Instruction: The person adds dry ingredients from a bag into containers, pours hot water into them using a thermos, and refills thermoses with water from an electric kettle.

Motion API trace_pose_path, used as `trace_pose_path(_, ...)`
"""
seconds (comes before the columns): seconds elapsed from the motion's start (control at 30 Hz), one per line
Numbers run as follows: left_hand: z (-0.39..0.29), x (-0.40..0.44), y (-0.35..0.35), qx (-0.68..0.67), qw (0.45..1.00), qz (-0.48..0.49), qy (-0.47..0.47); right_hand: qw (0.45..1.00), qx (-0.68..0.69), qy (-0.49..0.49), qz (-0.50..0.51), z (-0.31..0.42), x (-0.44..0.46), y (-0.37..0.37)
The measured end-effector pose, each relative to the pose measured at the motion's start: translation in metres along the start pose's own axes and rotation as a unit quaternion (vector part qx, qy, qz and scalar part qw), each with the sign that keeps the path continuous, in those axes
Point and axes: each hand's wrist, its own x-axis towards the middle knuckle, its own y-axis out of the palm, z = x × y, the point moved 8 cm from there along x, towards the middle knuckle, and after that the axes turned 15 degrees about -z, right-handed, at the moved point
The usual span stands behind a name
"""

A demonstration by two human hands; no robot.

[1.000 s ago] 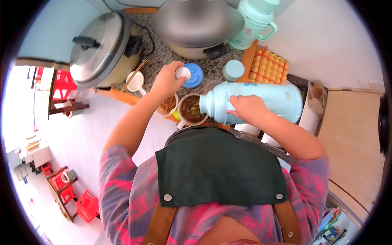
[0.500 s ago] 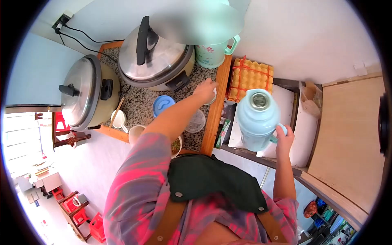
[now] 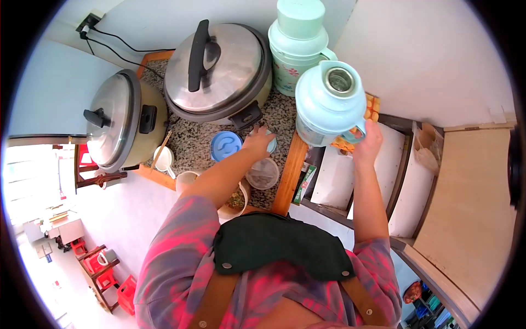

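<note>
In my right hand point(image 3: 368, 143) is the handle of a light blue thermos flask point(image 3: 326, 104), held up above the right edge of the countertop. The flask has no cap on, and its round mouth point(image 3: 339, 80) faces up toward me. My left hand point(image 3: 257, 142) reaches over the counter, fingers curled over a small pale blue round piece point(image 3: 272, 141); whether it is a cup or a lid I cannot tell. Beside that hand lie a blue lid point(image 3: 226, 146) and a clear round plastic lid point(image 3: 262, 174). A tub of chopped food point(image 3: 235, 202) is partly behind my left forearm.
Two large rice cookers point(image 3: 219, 71) point(image 3: 123, 120) stand on the speckled counter point(image 3: 192, 131). A capped green thermos point(image 3: 298, 49) is behind the blue one. A white ladle point(image 3: 164, 159) lies at left. Egg trays point(image 3: 372, 107) are partly hidden by the flask.
The blue thermos has risen and moved left, toward the counter and the green thermos. My left hand has shifted left and back from the counter's right edge with the pale round piece.
</note>
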Motion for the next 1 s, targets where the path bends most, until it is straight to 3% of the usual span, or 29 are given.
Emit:
trace_pose_path(0.13, 0.019, -0.013, -0.006, 0.054, 0.998, -0.032, -0.003, 0.997, 0.057, 0.058, 0.015, -0.034, -0.008, 0.042)
trace_pose_path(0.33, 0.026, -0.025, -0.014, -0.004, 0.997, -0.06, -0.042, 0.995, 0.056, 0.064, 0.059, -0.058, -0.015, 0.068)
trace_pose_path(0.43, 0.031, -0.032, -0.019, -0.048, 0.995, -0.07, -0.051, 0.968, 0.128, 0.123, 0.18, -0.067, 0.0, 0.072)
trace_pose_path(0.53, 0.032, -0.044, -0.025, -0.075, 0.992, -0.093, -0.039, 0.983, -0.076, 0.096, 0.138, -0.03, 0.042, 0.095)
trace_pose_path(0.6, 0.024, -0.059, -0.039, -0.075, 0.991, -0.108, -0.038, 0.985, -0.108, -0.031, 0.13, -0.017, 0.068, 0.134)
trace_pose_path(0.7, 0.012, -0.083, -0.08, -0.08, 0.979, -0.186, 0.013, 0.935, -0.26, -0.016, 0.24, -0.035, 0.092, 0.18)
trace_pose_path(0.8, 0.008, -0.11, -0.126, -0.119, 0.954, -0.274, 0.023, 0.929, -0.211, 0.106, 0.285, -0.058, 0.102, 0.19)
trace_pose_path(0.9, 0.02, -0.137, -0.152, -0.18, 0.927, -0.33, 0.004, 0.964, -0.093, 0.098, 0.228, -0.05, 0.105, 0.184)
trace_pose_path(1.0, 0.03, -0.161, -0.166, -0.234, 0.921, -0.312, -0.018, 0.983, -0.071, 0.07, 0.155, -0.044, 0.113, 0.159)
